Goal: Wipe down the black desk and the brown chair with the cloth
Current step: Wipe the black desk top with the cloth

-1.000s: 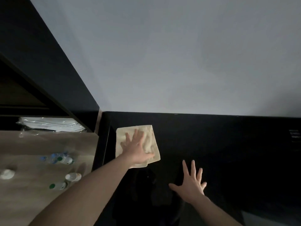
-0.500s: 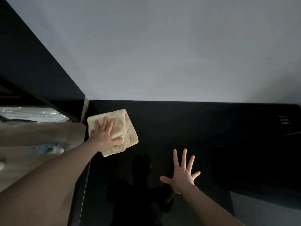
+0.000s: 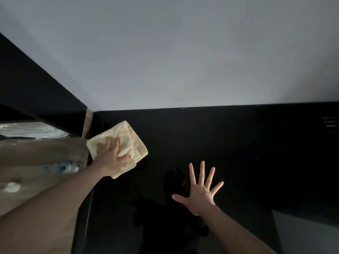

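A folded cream cloth [image 3: 126, 136] lies on the glossy black desk [image 3: 238, 153], near the desk's back left corner. My left hand [image 3: 111, 158] presses flat on the cloth, fingers straight and pointing toward the wall. My right hand [image 3: 200, 189] rests flat on the desk nearer to me, fingers spread wide, holding nothing. The brown chair is not in view.
A grey wall [image 3: 174, 61] rises behind the desk. To the left is a lower wooden surface [image 3: 36, 162] with small bottles [image 3: 62, 168] and a white lid [image 3: 11, 186]. A dark shelf [image 3: 36, 85] with plastic-wrapped items [image 3: 33, 130] hangs above it. The desk's right front edge drops to the floor [image 3: 308, 235].
My left hand has slid the cloth toward the desk's left edge and it has turned slightly. My right hand stays planted flat on the desk. The view has shifted.
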Demonstrator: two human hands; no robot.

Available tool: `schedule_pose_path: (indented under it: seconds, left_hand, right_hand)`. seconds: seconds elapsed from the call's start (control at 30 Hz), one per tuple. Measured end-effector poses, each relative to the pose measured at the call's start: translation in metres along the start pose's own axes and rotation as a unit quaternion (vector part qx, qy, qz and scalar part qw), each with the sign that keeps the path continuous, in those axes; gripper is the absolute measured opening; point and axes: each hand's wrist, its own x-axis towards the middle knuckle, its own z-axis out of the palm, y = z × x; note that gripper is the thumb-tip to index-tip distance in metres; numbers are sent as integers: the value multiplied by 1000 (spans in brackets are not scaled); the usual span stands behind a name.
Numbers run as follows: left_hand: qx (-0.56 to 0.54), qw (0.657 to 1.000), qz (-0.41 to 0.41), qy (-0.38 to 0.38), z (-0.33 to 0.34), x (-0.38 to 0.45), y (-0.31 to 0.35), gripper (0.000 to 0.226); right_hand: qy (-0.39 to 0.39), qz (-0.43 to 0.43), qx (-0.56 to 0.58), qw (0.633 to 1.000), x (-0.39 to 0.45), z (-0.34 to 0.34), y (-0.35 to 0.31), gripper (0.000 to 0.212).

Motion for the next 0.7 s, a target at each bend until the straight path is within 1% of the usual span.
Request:
schedule_pose_path:
  seconds: [0.03,0.07,0.1,0.2,0.23,0.3,0.33,0.4,0.43,0.5,0.6,0.63,0.7]
  left_hand:
    - [57,998,25,-9,-7,-9,13,74]
    - [76,996,33,-16,-14,-17,27,56]
    - [90,995,36,-19,-18,-21,40,48]
    - [116,993,28,-23,-26,-32,83,44]
    - [119,992,44,-19,-27,-31,99,42]
    - [72,995,62,-22,-31,-31,135,44]
    - [23,998,62,-19,-32,-31,155,49]
    - [-89,995,48,6,-39,-32,197,68]
    - [-120,992,47,14,-42,-33,219,73]
    - [-134,988,78,14,-51,-36,269,71]
    - [-101,987,126,-24,-67,-46,331,80]
    - [-94,985,137,-44,-70,-47,342,82]
    - [-141,977,144,-75,-76,-52,345,85]
  right_hand:
    - [2,-9,4,1000,0,1,2,132]
    - [4,-21,8,1000,0,1,5,131]
    - [7,-36,11,999,0,0,8,130]
    - [29,-90,15,995,-5,-4,27,120]
    - [37,-105,21,994,-8,-7,37,115]
    - [56,-124,32,990,-16,-12,62,108]
    - [66,-123,32,990,-22,-15,77,106]
    - [88,-112,26,990,-31,-23,108,104]
    - [95,-106,25,989,-35,-27,124,103]
    - [110,-97,29,989,-42,-37,155,102]
    - [128,-61,56,988,-46,-49,193,102]
    - [129,-45,67,988,-47,-52,201,102]
    - [127,-28,86,988,-49,-56,209,103]
